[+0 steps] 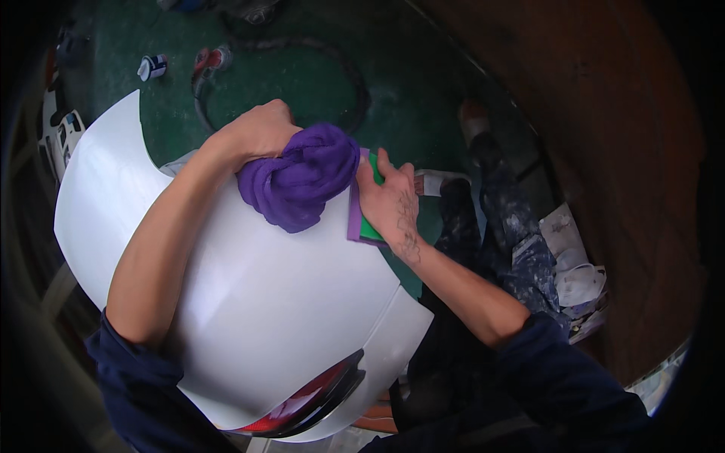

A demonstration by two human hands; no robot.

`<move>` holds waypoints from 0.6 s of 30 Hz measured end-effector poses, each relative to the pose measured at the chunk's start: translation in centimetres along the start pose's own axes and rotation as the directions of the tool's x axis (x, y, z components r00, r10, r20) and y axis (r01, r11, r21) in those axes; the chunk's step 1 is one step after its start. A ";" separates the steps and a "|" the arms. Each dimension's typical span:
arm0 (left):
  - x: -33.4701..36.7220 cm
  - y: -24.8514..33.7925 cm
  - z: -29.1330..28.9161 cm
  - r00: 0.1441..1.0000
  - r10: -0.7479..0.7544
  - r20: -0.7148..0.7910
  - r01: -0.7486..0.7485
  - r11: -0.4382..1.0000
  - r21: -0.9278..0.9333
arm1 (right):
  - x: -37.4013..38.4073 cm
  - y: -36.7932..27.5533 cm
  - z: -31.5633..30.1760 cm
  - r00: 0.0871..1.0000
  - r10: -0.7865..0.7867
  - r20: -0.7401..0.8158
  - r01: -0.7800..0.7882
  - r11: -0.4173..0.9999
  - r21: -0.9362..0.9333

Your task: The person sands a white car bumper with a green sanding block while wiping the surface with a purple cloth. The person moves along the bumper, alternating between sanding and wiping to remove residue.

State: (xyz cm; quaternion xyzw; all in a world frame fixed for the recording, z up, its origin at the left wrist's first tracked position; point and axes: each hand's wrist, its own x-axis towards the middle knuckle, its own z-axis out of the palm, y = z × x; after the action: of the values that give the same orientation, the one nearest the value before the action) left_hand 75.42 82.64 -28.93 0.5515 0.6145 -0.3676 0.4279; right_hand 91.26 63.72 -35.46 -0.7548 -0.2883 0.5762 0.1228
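A white car body panel, curved and glossy, lies before me with a red and black tail light at its near edge. My left hand is closed on a bunched purple cloth over the panel's far part. At the panel's right edge, my right hand grips a flat green block faced with a purple sheet; it looks like a sanding block. The fingers curl over its far end. Beneath the cloth, the panel's surface is hidden.
On the green floor lie a red hand-held machine with a dark hose and a small can. Paint-spotted trouser legs and shoes are right of the panel, beside papers and a white bundle. A brown surface rises at the right.
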 end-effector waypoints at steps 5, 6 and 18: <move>0.2 0.7 -0.1 1.000 0.001 0.014 -0.002 0.998 0.063 | -3.2 1.1 -1.7 0.987 -0.081 0.137 0.084 0.996 -0.019; -0.1 0.8 -0.4 1.000 -0.006 0.014 0.005 0.996 0.088 | -1.7 0.5 -1.3 0.992 -0.040 0.116 0.044 0.998 -0.035; -0.7 0.7 0.3 0.999 -0.019 -0.033 0.022 0.995 0.093 | -4.8 1.5 -2.4 0.963 -0.252 0.096 0.261 0.960 -0.102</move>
State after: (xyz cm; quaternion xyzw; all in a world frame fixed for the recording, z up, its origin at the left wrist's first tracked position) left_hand 76.21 82.20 -28.33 0.5704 0.6089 -0.3913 0.3882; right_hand 93.11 60.10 -31.68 -0.6925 -0.4207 0.5687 0.1415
